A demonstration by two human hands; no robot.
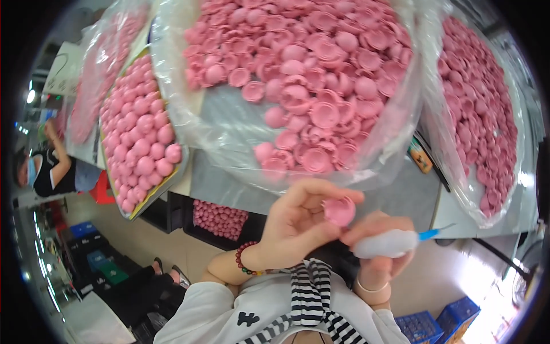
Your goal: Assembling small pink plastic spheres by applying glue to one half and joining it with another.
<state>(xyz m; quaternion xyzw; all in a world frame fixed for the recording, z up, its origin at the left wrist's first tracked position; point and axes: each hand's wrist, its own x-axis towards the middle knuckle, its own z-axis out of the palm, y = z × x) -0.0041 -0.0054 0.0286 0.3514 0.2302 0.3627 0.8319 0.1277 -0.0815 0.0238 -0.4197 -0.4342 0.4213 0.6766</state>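
My left hand (pixel 292 223) grips a pink half-shell (pixel 341 211) between thumb and fingers, its hollow side partly showing. Against the palm of my right hand (pixel 375 222) lies a white squeeze bottle (pixel 387 245) with a blue nozzle and thin tip pointing right. The right thumb and fingertips meet at the shell's lower right edge; whether they pinch another small piece is hidden. Just beyond both hands, a clear plastic bag (pixel 229 146) lies spread open on the grey table, heaped with pink half-shells (pixel 323 114).
At left stands a tray of whole pink balls (pixel 143 137); a black bin (pixel 186 221) below holds more. Another bag of half-shells (pixel 475 114) lies right, beside an orange-labelled item (pixel 421 157). Blue crates (pixel 458 318) sit on the floor. A co-worker (pixel 54 166) sits far left.
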